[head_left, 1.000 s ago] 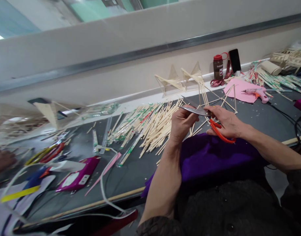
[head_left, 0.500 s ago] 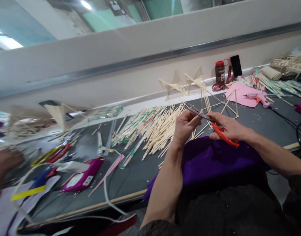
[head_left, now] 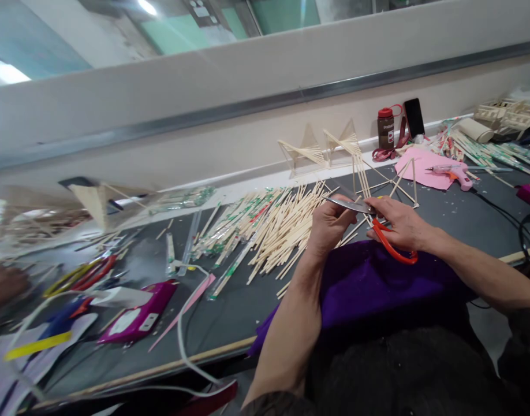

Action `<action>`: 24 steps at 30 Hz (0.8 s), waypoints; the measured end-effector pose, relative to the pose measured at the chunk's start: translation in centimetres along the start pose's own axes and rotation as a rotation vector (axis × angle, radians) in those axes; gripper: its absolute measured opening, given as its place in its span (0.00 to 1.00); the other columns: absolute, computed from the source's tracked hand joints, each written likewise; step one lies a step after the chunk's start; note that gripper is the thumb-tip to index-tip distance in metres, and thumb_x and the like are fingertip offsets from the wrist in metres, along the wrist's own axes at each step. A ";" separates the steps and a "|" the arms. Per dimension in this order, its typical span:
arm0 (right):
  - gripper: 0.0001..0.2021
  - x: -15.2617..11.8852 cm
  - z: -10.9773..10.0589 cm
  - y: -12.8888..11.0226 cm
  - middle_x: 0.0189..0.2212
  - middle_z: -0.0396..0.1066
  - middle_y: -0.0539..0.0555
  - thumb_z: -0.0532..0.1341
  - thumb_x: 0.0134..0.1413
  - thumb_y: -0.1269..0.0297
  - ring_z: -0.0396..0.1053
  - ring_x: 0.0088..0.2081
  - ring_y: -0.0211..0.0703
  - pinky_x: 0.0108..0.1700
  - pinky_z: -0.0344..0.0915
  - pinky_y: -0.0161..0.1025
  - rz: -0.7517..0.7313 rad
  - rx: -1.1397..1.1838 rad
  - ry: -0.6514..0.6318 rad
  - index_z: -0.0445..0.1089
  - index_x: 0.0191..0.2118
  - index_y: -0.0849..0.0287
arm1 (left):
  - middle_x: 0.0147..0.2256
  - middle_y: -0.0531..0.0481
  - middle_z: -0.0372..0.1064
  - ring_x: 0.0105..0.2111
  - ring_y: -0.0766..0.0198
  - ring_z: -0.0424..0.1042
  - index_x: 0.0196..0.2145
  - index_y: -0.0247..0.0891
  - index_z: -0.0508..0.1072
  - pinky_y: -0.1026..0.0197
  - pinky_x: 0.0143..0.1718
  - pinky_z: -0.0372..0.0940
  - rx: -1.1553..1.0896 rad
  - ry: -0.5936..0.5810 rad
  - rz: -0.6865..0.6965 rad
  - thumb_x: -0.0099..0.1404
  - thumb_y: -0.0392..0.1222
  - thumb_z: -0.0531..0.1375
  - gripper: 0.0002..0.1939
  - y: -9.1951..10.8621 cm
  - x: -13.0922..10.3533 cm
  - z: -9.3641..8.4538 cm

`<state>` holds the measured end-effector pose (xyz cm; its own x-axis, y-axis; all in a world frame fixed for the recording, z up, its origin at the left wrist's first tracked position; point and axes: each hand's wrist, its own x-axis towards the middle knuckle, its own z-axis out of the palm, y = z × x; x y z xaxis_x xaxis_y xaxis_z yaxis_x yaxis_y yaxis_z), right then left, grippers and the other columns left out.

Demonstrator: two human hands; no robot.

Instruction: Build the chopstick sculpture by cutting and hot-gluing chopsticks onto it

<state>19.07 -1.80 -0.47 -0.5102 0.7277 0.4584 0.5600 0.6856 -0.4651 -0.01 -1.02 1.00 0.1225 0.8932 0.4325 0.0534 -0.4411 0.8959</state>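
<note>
Far left, on the dark grey tabletop (head_left: 230, 320), there are the yellow-and-red-handled tools (head_left: 81, 276), then the magenta box with a white label (head_left: 139, 312), and on to the loose heap of pale wooden sticks (head_left: 286, 231). Just beside that heap comes your left hand (head_left: 333, 224), fingers curled in close against a blade; whether they pinch anything, I can't tell. And here are the steel scissors with orange-red handles (head_left: 351, 205), reaching from your left fingers across to your right hand (head_left: 397, 222), which has them firmly gripped near the pivot, handle loop jutting out below, over the deep purple cloth (head_left: 377, 274). Further right, the pale pink glue gun (head_left: 453, 172) lies on a pink sheet (head_left: 414, 166)!
</note>
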 end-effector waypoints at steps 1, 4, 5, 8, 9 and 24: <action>0.23 0.0 0.0 0.1 0.44 0.69 0.58 0.60 0.56 0.63 0.68 0.42 0.49 0.48 0.68 0.52 0.000 -0.013 -0.001 0.61 0.57 0.55 | 0.18 0.58 0.65 0.18 0.72 0.64 0.25 0.38 0.71 0.68 0.19 0.58 -0.006 -0.002 0.005 0.55 0.49 0.69 0.14 -0.1 0.0 0.0; 0.21 0.1 0.0 0.2 0.42 0.69 0.59 0.59 0.55 0.66 0.67 0.41 0.49 0.46 0.68 0.51 -0.011 -0.025 -0.002 0.63 0.55 0.59 | 0.17 0.58 0.65 0.18 0.72 0.64 0.26 0.38 0.71 0.68 0.20 0.59 -0.026 -0.013 0.005 0.55 0.51 0.69 0.15 -0.4 0.1 0.0; 0.21 0.1 0.0 0.2 0.41 0.69 0.60 0.59 0.54 0.67 0.67 0.40 0.49 0.46 0.68 0.50 -0.017 -0.024 -0.002 0.63 0.55 0.60 | 0.17 0.58 0.65 0.18 0.72 0.64 0.26 0.38 0.71 0.68 0.20 0.59 -0.028 -0.018 -0.001 0.55 0.51 0.69 0.15 -0.5 0.1 -0.1; 0.20 0.1 0.0 0.3 0.42 0.69 0.59 0.58 0.54 0.68 0.66 0.40 0.47 0.46 0.68 0.49 -0.025 -0.017 -0.004 0.63 0.54 0.58 | 0.17 0.58 0.65 0.17 0.72 0.63 0.27 0.39 0.71 0.68 0.19 0.58 -0.020 -0.028 -0.002 0.55 0.51 0.69 0.15 -0.6 0.1 -0.1; 0.20 0.1 0.0 0.3 0.42 0.69 0.59 0.58 0.55 0.68 0.66 0.40 0.47 0.46 0.67 0.48 -0.027 -0.013 -0.004 0.62 0.55 0.58 | 0.17 0.58 0.65 0.17 0.72 0.63 0.26 0.39 0.71 0.68 0.19 0.58 -0.015 -0.029 0.004 0.55 0.51 0.69 0.15 -0.6 0.1 -0.1; 0.19 0.1 -0.2 0.5 0.42 0.70 0.58 0.58 0.55 0.70 0.67 0.42 0.49 0.48 0.67 0.49 -0.040 -0.021 -0.011 0.62 0.53 0.56 | 0.17 0.57 0.65 0.17 0.70 0.64 0.26 0.40 0.69 0.67 0.18 0.56 -0.008 -0.043 -0.005 0.55 0.49 0.69 0.14 -0.6 0.2 0.0</action>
<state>19.42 -1.41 -0.53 -0.5395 0.6997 0.4684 0.5523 0.7139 -0.4304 -0.06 -0.62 0.55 0.1644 0.8908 0.4237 0.0458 -0.4360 0.8988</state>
